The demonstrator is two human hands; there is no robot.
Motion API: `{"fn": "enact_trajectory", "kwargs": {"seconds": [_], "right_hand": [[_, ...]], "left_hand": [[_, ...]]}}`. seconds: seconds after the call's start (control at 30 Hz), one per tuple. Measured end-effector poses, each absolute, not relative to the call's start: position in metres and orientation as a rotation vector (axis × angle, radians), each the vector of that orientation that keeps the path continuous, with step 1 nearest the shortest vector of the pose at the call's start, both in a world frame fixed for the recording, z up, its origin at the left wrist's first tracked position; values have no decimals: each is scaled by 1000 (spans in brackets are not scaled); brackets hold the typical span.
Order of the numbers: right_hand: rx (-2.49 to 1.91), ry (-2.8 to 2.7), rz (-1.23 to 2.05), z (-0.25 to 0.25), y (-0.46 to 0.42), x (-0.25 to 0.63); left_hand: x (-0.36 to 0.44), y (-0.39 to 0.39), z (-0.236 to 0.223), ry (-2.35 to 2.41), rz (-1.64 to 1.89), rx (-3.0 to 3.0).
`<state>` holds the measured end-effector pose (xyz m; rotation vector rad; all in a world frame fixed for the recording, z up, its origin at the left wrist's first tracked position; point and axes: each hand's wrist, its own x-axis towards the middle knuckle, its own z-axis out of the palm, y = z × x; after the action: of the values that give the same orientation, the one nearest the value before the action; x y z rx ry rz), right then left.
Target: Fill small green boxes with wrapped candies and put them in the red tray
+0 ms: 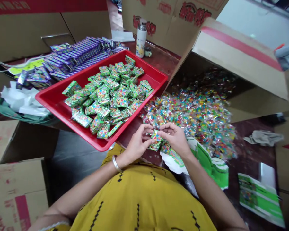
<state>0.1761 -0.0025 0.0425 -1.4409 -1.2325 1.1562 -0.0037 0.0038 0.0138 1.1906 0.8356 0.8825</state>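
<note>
Green small box [156,138] pinched between fingertips of both hands, left hand [137,144] and right hand [174,138].

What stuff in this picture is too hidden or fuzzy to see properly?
All in the head view:
- Small green printed box: partly covered by the left hand and right hand, so its contents stay unseen.
- Print on the green boxes in the red plastic tray: too small to read.
- Inside of the big tipped cardboard carton: dark shadow.
- Pile of clear candy packets: individual pieces blur together.
</note>
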Motion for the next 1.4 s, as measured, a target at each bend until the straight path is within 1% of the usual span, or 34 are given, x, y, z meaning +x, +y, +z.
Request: {"fn": "enact_trajectory", "kwargs": {"seconds": [0.2, 0.27, 0.43, 0.6, 0.73, 0.83, 0.93, 1.0, 1.03, 1.1, 1.17, 1.23, 1.33, 1.4], "right_hand": [[-1438, -1152, 1279, 42, 7, 186], [-1455, -1222, 1204, 43, 6, 183], [-1480, -1415, 862, 44, -16, 166], [-1485, -1484, 842, 26, -42, 157], [-1531, -1441, 956, 6, -51, 154], [-1511, -1310, 1077, 2, -49, 151], [-1428, -1251, 1237, 13, -36, 158], [-1365, -1243, 1305, 25, -22, 172], [-1365, -1242, 1281, 30, -15, 183], [-1509, -1275, 1012, 38, -4, 206], [-1719, -1500, 749, 38, -1, 228], [-1888, -1798, 602, 34, -6, 242], [-2113, -2060, 419, 25, -20, 245], [-2213, -2108, 261, 20, -26, 241]], "left_hand": [[-5, 2, 18, 785, 836, 1278], [-6, 2, 20, 780, 809, 1294], [-12, 0, 15, 813, 808, 1311], [-20, -5, -2, 820, 773, 1240], [-22, -7, -10, 822, 756, 1196], [-20, -9, -8, 828, 737, 1233], [-27, -4, 9, 858, 758, 1417], [-43, 10, 30, 938, 855, 1641], [-54, 22, 42, 1009, 950, 1758], [-78, 48, 66, 1218, 1140, 1921], [-96, 71, 83, 1428, 1248, 2081], [-97, 78, 88, 1489, 1291, 2232], [-62, 56, 66, 1198, 1220, 2367], [-27, 30, 38, 895, 953, 2404]]}}
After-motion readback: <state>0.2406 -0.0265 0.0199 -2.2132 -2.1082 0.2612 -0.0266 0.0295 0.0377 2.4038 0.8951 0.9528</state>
